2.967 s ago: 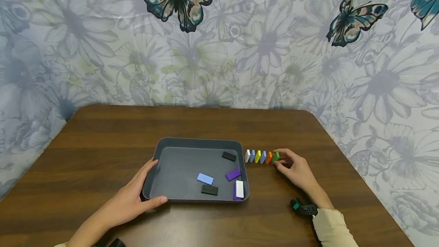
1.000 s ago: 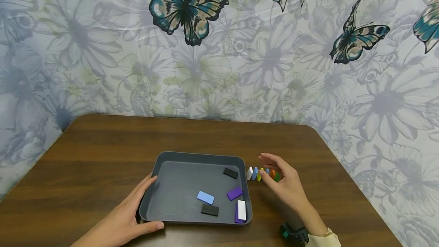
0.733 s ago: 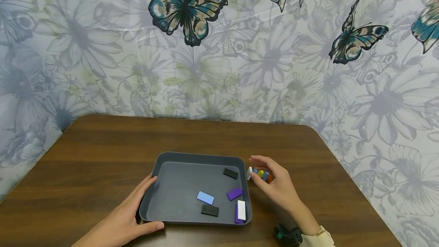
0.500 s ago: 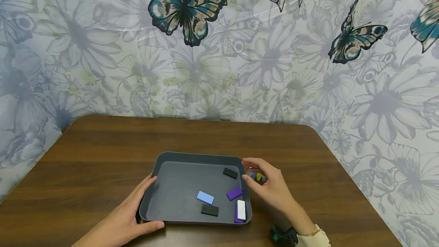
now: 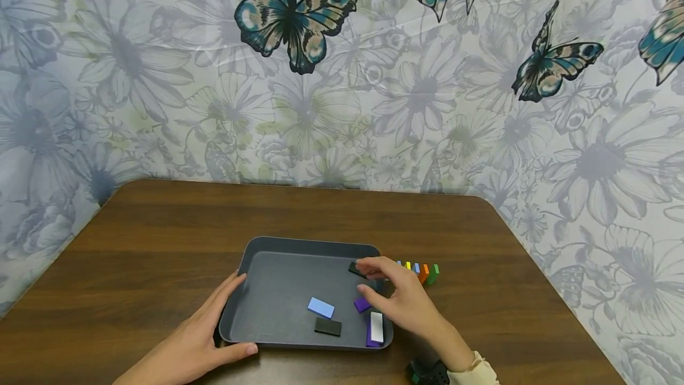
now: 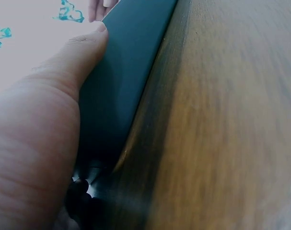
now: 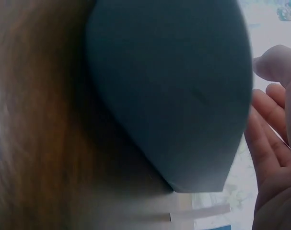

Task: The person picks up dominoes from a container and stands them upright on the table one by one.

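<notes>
My left hand [image 5: 198, 328] holds the grey tray [image 5: 278, 284] at its left end, fingers over the side rim and thumb along the front wall. In the left wrist view the thumb lies against the tray's outer wall [image 6: 123, 72]. My right hand [image 5: 403, 302] hovers over the tray's right rim with thumb and fingers apart, holding nothing. Its fingertips are right by a black domino [image 5: 353, 268]; a purple domino [image 5: 361, 305] lies below the thumb. Also in the tray are a light blue domino [image 5: 320, 308], another black one, and a white domino [image 5: 376, 327] over a purple one.
Right of the tray, a row of upright dominoes ends in orange [image 5: 424, 273] and green [image 5: 433, 274]; my right hand partly hides the row. In the right wrist view a white domino [image 7: 200, 213] stands past the tray's corner. Patterned fabric [image 5: 331, 123] hangs behind the table [image 5: 176, 224].
My right hand let go of the green domino at the row's end, then moved left over the row to above the tray's right side. The left hand keeps its place on the tray.
</notes>
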Action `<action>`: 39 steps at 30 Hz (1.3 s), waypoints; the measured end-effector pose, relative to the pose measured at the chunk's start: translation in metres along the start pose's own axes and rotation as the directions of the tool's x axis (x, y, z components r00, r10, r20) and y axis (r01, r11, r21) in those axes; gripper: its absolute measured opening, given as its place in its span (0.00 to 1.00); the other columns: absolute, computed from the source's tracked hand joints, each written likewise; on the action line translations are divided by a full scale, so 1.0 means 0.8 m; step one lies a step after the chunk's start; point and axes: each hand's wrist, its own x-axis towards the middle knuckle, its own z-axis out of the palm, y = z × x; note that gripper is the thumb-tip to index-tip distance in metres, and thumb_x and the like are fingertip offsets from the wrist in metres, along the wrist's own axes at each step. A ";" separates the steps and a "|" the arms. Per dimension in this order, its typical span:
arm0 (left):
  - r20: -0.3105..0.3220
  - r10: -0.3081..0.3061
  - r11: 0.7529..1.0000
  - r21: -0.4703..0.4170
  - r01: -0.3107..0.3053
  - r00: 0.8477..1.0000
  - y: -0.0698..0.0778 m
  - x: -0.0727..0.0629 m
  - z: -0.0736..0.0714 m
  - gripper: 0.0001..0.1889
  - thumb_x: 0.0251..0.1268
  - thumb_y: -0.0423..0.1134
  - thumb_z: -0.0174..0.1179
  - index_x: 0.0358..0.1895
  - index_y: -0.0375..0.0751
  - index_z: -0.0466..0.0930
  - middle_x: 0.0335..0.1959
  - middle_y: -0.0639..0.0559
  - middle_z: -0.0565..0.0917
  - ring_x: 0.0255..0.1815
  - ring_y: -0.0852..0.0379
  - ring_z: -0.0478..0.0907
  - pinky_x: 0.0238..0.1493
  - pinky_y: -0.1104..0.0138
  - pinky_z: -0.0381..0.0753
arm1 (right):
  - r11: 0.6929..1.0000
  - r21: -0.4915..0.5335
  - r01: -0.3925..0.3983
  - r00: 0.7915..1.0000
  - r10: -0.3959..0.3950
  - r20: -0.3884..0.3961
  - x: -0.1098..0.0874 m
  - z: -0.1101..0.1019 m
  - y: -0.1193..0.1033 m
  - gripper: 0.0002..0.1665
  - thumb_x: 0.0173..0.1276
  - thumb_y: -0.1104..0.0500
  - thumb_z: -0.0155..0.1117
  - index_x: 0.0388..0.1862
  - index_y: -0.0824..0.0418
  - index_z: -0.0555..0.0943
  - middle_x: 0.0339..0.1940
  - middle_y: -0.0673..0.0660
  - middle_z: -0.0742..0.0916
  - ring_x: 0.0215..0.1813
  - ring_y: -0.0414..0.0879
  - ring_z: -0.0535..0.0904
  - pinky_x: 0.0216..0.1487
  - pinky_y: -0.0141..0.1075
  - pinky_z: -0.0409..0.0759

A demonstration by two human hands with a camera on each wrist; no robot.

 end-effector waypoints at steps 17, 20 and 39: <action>-0.010 -0.005 1.000 0.004 0.005 1.000 0.003 -0.003 0.001 0.58 0.56 0.70 0.70 0.84 0.61 0.45 0.84 0.41 0.51 0.78 0.30 0.61 0.58 0.37 0.75 | 1.000 0.006 0.029 0.992 -0.030 0.123 0.017 0.026 -0.011 0.24 0.68 0.63 0.74 0.62 0.64 0.80 0.54 0.59 0.88 0.49 0.48 0.88 0.49 0.37 0.87; -0.009 -0.005 1.000 0.004 0.005 1.000 0.003 -0.003 0.001 0.58 0.56 0.70 0.70 0.84 0.61 0.45 0.84 0.41 0.51 0.78 0.30 0.60 0.58 0.37 0.75 | 1.000 0.008 0.015 0.991 -0.016 0.136 0.020 0.030 -0.013 0.24 0.69 0.62 0.74 0.62 0.64 0.80 0.55 0.59 0.88 0.49 0.47 0.88 0.50 0.36 0.87; 0.005 -0.007 1.000 -0.007 0.007 1.000 0.004 -0.003 -0.001 0.58 0.57 0.69 0.70 0.85 0.60 0.44 0.84 0.40 0.50 0.79 0.31 0.58 0.60 0.35 0.73 | 0.996 -0.045 -0.075 0.961 0.084 0.264 0.032 0.048 -0.029 0.23 0.70 0.55 0.74 0.62 0.59 0.82 0.55 0.51 0.88 0.51 0.41 0.87 0.54 0.32 0.84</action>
